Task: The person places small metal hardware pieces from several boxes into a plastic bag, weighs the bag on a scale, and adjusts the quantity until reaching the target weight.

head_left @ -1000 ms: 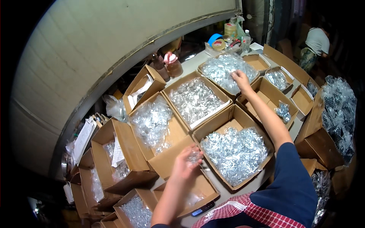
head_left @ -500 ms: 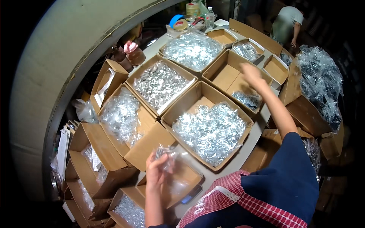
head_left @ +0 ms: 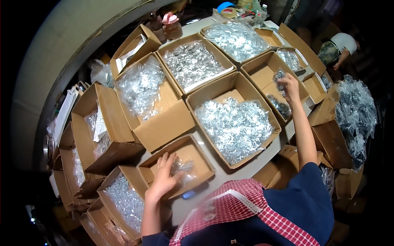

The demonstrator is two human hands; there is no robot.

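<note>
My left hand [head_left: 164, 176] is lowered into a small cardboard box [head_left: 207, 174], fingers spread and pointing away from me. Beside its thumb lie clear plastic bags [head_left: 184, 169]; whether the fingertips touch one is hard to see. Farther off on the right, my right hand [head_left: 291, 87] grips a small clear bag of dark parts [head_left: 280, 77]. It is raised over a mostly bare carton [head_left: 262, 74], whose near end holds a few more such bags [head_left: 280, 105]. Between my hands sits a large box [head_left: 232, 78] heaped with bags of shiny metal parts [head_left: 234, 127].
Cartons of bagged metal pieces [head_left: 193, 61] crowd the table [head_left: 213, 149]. Stacked boxes [head_left: 102, 135] rise on the left. At right, a tall carton [head_left: 332, 139] overflows with bags. Tape rolls [head_left: 227, 11] and a bottle [head_left: 260, 15] stand at the back. Another person [head_left: 342, 45] bends over far right.
My left hand has dropped into the small box and no longer shows the bag of metal parts it held up. My right hand now has a small bag of dark parts. The view has shifted.
</note>
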